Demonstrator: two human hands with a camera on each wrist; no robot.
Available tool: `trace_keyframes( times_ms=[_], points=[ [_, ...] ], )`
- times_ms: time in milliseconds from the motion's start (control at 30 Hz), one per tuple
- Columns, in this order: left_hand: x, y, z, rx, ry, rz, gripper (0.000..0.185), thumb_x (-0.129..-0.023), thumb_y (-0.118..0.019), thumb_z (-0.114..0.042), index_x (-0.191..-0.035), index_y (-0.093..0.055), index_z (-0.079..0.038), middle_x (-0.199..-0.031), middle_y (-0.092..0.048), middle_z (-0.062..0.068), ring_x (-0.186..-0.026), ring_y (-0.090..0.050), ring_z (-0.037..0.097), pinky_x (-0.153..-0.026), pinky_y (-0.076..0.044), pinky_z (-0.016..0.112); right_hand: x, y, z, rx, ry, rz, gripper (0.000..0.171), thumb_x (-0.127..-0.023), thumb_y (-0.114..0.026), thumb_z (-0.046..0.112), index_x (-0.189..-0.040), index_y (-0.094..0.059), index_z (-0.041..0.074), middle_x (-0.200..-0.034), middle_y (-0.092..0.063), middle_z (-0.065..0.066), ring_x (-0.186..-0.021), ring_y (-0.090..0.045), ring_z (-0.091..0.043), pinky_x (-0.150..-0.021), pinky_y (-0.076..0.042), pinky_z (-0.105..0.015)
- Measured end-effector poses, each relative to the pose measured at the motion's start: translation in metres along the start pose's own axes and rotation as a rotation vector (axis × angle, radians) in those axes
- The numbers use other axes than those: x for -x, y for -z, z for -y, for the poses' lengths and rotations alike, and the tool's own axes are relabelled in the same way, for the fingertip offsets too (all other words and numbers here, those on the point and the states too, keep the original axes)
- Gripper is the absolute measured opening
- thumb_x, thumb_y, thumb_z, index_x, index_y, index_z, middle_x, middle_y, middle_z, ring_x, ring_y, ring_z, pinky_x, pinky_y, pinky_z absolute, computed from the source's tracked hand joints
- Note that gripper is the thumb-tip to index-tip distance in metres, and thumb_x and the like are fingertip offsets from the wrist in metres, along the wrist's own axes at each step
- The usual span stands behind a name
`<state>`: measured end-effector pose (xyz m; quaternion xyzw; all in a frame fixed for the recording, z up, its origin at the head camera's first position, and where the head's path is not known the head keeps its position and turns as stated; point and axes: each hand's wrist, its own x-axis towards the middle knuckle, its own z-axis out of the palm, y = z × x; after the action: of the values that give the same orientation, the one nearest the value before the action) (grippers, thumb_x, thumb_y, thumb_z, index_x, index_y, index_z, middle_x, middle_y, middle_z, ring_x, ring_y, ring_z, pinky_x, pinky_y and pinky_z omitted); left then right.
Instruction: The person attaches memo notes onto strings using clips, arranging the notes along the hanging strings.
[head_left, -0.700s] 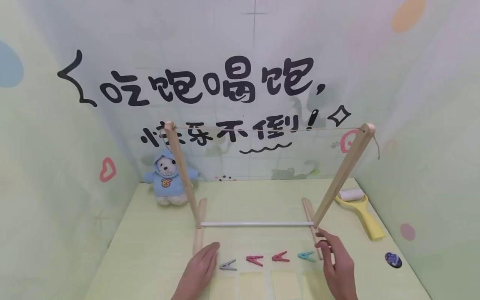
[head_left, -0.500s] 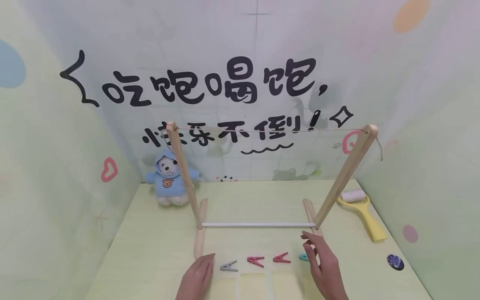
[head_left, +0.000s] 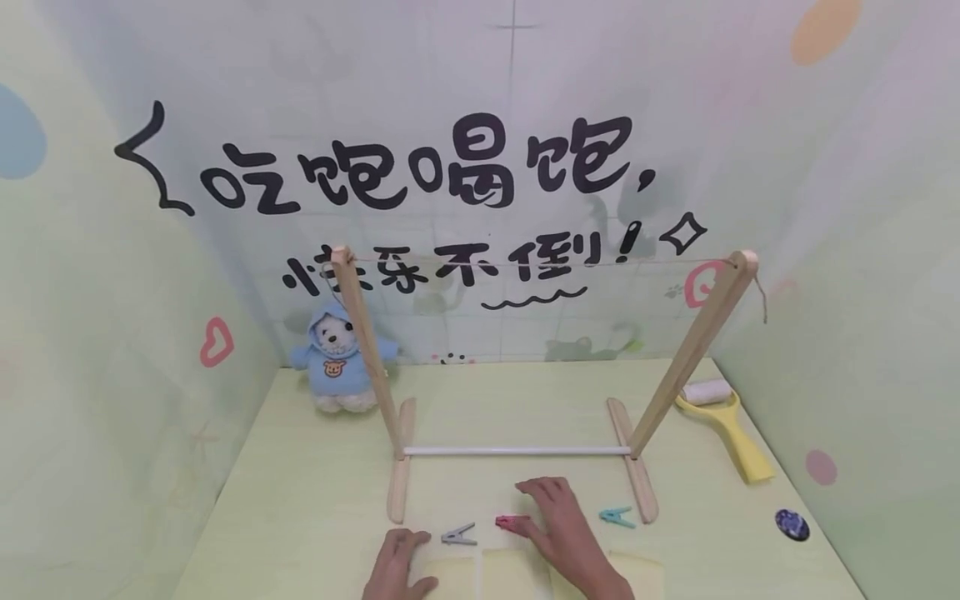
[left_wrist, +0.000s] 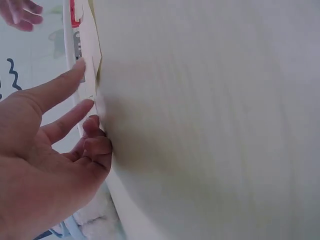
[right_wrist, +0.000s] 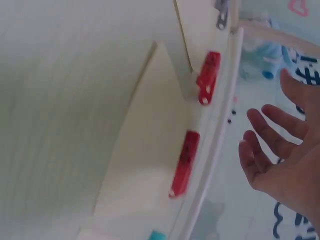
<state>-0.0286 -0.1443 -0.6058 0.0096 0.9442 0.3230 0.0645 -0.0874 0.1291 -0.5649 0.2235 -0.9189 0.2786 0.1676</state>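
right hand point(head_left: 558, 521): fingers spread, laid over red pegs point(head_left: 512, 522), lower centre
left hand point(head_left: 397, 567): fingers loosely apart, nothing gripped
risk: pegs could be knocked aside, grey peg point(head_left: 457, 535) bumped

A drying rack point(head_left: 517, 451) stands mid-tabletop point(head_left: 300, 500). Before it, near the front edge, clothespins point(head_left: 458, 536) lie in a row. A plush bear point(head_left: 341, 358) sits at the back-left corner; a lint roller point(head_left: 720, 421) lies along the right edge.

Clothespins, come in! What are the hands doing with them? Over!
Right hand open, spread over the red pegs. Left hand open, flat beside the grey peg. Teal peg untouched. Nothing blocking.
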Motion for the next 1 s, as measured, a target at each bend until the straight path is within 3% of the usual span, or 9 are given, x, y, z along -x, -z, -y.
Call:
trace_keyframes(
  times_ms=[100, 167, 300, 400, 600, 833, 1000],
  points=[
    [0.000, 0.002, 0.002, 0.083, 0.007, 0.039, 0.044, -0.079, -0.084, -0.023, -0.116, -0.060, -0.024, -0.123, -0.046, -0.001, -0.115, -0.050, 0.024, -0.086, -0.053, 0.035, -0.005, -0.023, 0.005, 0.070, 0.115, 0.026, 0.043, -0.079, -0.084, 0.035, -0.114, -0.069, 0.015, -0.109, -0.068, 0.005, -0.107, -0.055, -0.016, -0.089, -0.047, -0.037],
    [-0.006, 0.002, 0.004, 0.114, -0.007, 0.064, 0.038, -0.078, -0.084, -0.019, -0.109, -0.062, -0.023, -0.122, -0.045, 0.002, -0.115, -0.049, 0.027, -0.088, -0.053, 0.043, -0.010, -0.036, 0.008, 0.106, 0.175, 0.052, 0.046, -0.077, -0.084, 0.039, -0.114, -0.069, 0.016, -0.109, -0.068, 0.005, -0.107, -0.055, -0.017, -0.089, -0.046, -0.038],
    [-0.016, 0.004, 0.005, 0.125, 0.018, 0.118, 0.028, -0.076, -0.083, -0.020, -0.098, -0.066, -0.023, -0.119, -0.043, 0.000, -0.110, -0.047, 0.021, -0.090, -0.053, 0.044, -0.013, -0.049, 0.019, 0.140, 0.184, 0.156, 0.046, -0.079, -0.082, 0.043, -0.114, -0.068, 0.016, -0.111, -0.066, 0.004, -0.109, -0.053, -0.019, -0.091, -0.045, -0.040],
    [-0.019, 0.005, 0.005, 0.110, 0.018, 0.138, 0.024, -0.077, -0.083, -0.022, -0.096, -0.068, -0.021, -0.117, -0.041, -0.001, -0.106, -0.045, 0.018, -0.087, -0.052, 0.032, -0.009, -0.054, 0.025, 0.178, 0.170, 0.212, 0.041, -0.081, -0.080, 0.044, -0.111, -0.069, 0.018, -0.113, -0.063, 0.004, -0.109, -0.051, -0.018, -0.091, -0.046, -0.041],
    [-0.020, 0.006, 0.006, 0.117, 0.013, 0.156, 0.021, -0.078, -0.083, -0.022, -0.095, -0.070, -0.017, -0.117, -0.041, 0.001, -0.106, -0.043, 0.021, -0.086, -0.048, 0.030, -0.003, -0.064, 0.024, 0.219, 0.177, 0.171, 0.037, -0.079, -0.081, 0.042, -0.106, -0.069, 0.020, -0.115, -0.059, 0.005, -0.108, -0.050, -0.017, -0.089, -0.045, -0.038],
    [-0.020, 0.005, 0.012, 0.150, -0.042, 0.129, 0.022, -0.077, -0.084, -0.025, -0.095, -0.074, -0.016, -0.112, -0.040, -0.003, -0.098, -0.039, 0.007, -0.089, -0.045, 0.024, -0.001, -0.070, 0.017, 0.193, 0.174, 0.141, 0.035, -0.077, -0.083, 0.041, -0.101, -0.067, 0.021, -0.114, -0.057, 0.007, -0.107, -0.048, -0.014, -0.088, -0.044, -0.036],
    [-0.020, 0.003, 0.017, 0.156, -0.086, 0.097, 0.018, -0.079, -0.082, -0.022, -0.093, -0.074, -0.014, -0.109, -0.042, -0.002, -0.095, -0.040, 0.005, -0.086, -0.044, 0.026, -0.001, -0.071, 0.015, 0.149, 0.170, 0.126, 0.032, -0.078, -0.083, 0.036, -0.101, -0.067, 0.021, -0.112, -0.058, 0.008, -0.105, -0.050, -0.013, -0.088, -0.044, -0.036]
  ],
)
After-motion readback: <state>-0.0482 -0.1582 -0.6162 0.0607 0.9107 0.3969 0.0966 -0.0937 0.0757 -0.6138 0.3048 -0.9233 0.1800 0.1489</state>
